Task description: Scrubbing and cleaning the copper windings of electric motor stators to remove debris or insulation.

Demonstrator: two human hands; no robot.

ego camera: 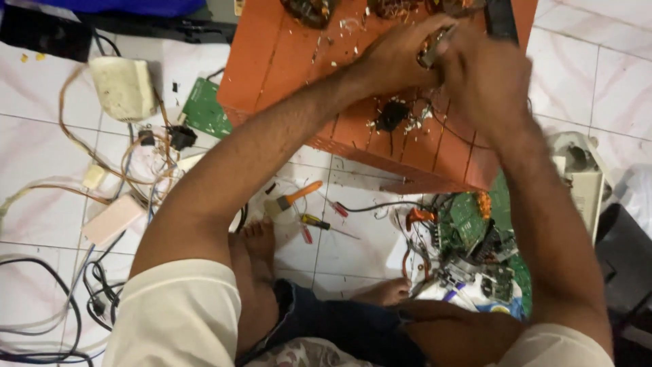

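Note:
Both my hands meet over the far side of a low orange wooden stool [285, 61]. My left hand [397, 58] is closed around a small metal and copper-coloured part [429, 53]. My right hand [485, 75] is closed over the same spot, and what it grips is hidden by its own fingers. A small black component with thin wires [392, 115] lies on the stool just below my hands, among pale shavings. Copper coil parts [309, 10] sit at the stool's far edge.
On the white tile floor lie an orange-handled brush [293, 198], small screwdrivers [319, 223], green circuit boards [475, 224], a tangle of cables [122, 163], a cream plastic casing [123, 87] and a pink block [112, 219]. My bare feet [261, 241] rest below the stool.

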